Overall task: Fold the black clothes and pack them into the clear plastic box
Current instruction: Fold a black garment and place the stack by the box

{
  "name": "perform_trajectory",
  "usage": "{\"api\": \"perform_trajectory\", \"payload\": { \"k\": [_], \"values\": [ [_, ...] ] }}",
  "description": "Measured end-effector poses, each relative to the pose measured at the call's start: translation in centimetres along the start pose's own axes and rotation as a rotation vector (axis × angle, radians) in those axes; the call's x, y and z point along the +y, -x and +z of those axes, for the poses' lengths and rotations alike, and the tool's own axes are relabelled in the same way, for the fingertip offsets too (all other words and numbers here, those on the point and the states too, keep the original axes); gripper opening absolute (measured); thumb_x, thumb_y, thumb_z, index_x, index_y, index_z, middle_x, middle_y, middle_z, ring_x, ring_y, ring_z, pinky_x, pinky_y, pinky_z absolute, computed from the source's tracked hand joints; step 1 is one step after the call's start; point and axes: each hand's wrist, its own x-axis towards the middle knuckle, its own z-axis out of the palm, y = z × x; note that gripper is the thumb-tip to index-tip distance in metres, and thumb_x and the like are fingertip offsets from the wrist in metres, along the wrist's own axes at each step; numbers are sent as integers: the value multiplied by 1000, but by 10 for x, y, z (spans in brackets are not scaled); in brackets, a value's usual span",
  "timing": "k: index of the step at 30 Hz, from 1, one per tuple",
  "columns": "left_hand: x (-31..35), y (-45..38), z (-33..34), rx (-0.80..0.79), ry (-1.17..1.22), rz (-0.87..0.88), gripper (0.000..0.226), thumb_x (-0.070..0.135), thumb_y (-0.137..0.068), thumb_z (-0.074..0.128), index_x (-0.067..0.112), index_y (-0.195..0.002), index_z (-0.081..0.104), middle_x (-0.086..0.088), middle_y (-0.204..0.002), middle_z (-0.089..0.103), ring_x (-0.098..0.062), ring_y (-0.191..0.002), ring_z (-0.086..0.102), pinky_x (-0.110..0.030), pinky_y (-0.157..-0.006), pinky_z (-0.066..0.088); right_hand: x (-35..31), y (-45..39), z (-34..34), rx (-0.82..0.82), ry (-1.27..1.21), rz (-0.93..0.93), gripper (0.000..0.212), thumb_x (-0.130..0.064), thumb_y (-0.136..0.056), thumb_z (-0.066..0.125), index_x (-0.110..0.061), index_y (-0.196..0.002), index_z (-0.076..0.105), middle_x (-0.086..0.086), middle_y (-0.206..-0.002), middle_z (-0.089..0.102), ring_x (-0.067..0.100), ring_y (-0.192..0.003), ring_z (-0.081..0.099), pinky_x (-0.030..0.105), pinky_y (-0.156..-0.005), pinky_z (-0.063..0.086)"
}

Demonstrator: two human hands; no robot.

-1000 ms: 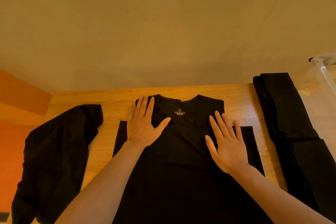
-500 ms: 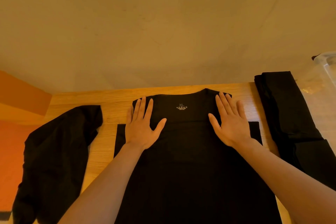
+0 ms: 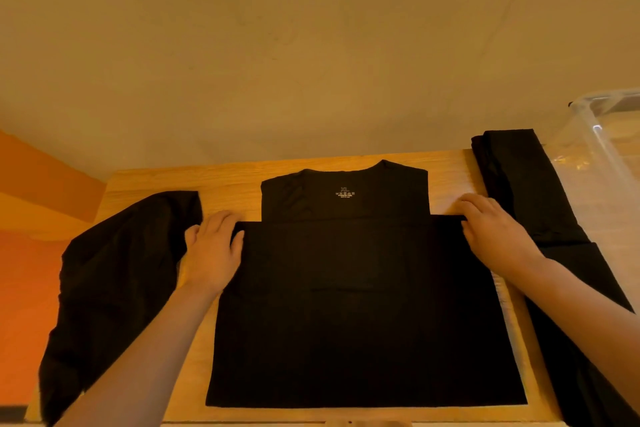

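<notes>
Where the black shirt (image 3: pixel 360 305) lies flat at the table's (image 3: pixel 221 180) centre, its near hem runs close along the table's six o'clock edge and its collar, with a printed size label (image 3: pixel 345 192), stops short of the far edge at twelve, leaving a strip of bare wood. At nine o'clock a crumpled black garment (image 3: pixel 114 281) crowds the left side; at three a folded black garment (image 3: pixel 533 191) sits between shirt and clear plastic box (image 3: pixel 609 149). The left hand (image 3: pixel 213 251) curls its fingers around the fold's left corner, thumb on top. The right hand (image 3: pixel 493 229) grips the right corner likewise, fingers bent together over the edge.
</notes>
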Motion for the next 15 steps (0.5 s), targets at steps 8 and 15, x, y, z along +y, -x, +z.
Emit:
{"api": "perform_trajectory", "payload": {
  "k": [8, 15],
  "values": [
    [3, -28, -25, -227, 266, -222, 22, 18, -86, 70, 18, -108, 65, 10, -81, 59, -15, -86, 59, -42, -95, 45, -1, -17, -17, -94, -87, 218, 15, -13, -93, 58, -5, -105, 61, 10, -106, 55, 24, -92, 56, 38, -82, 52],
    [6, -24, -37, -228, 266, -319, 19, 21, -86, 70, 14, -104, 66, -1, -95, 63, -19, -96, 58, -38, -90, 46, 1, -5, -28, -163, -202, 281, 9, -17, -91, 63, -13, -98, 61, 4, -91, 61, 16, -81, 59, 31, -76, 52]
  ]
}}
